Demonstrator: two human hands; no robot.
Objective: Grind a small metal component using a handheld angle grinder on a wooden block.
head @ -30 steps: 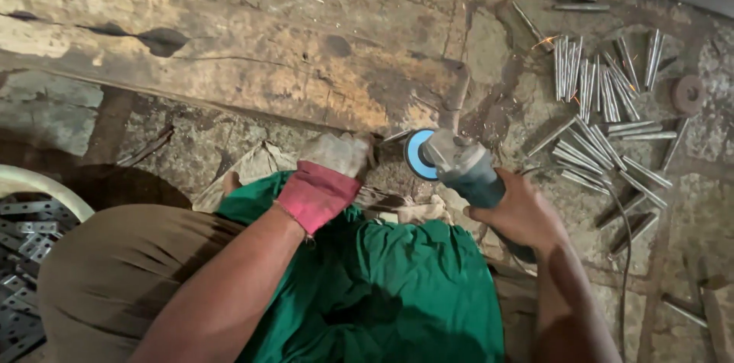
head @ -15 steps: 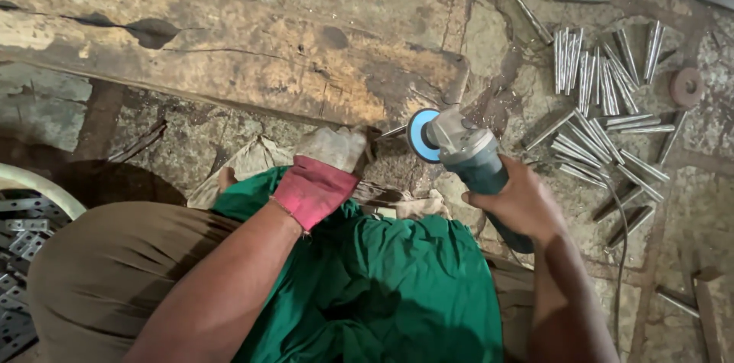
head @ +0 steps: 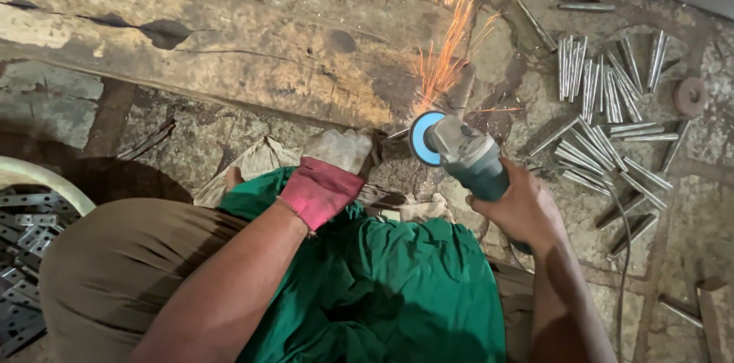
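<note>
The gloved left hand [head: 330, 172] pinches a small metal piece [head: 396, 134] at the grinder's [head: 466, 158] nine o'clock, while right-hand fingers [head: 514, 199] wrap its body, disc [head: 422, 138] meeting the piece amid sparks [head: 447, 50].

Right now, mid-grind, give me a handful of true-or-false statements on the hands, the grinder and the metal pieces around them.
1. The right hand grips a grey-green angle grinder with a blue disc guard. True.
2. The left hand is bare. False: it wears a grey work glove with a red cuff.
3. Orange sparks fly up from the disc toward the worn wooden beam. True.
4. The short silver metal rods lie heaped to the left of the grinder. False: they lie scattered on the stone floor to its right.
5. The pale round basin at the left edge holds flat perforated metal plates. True.
</note>
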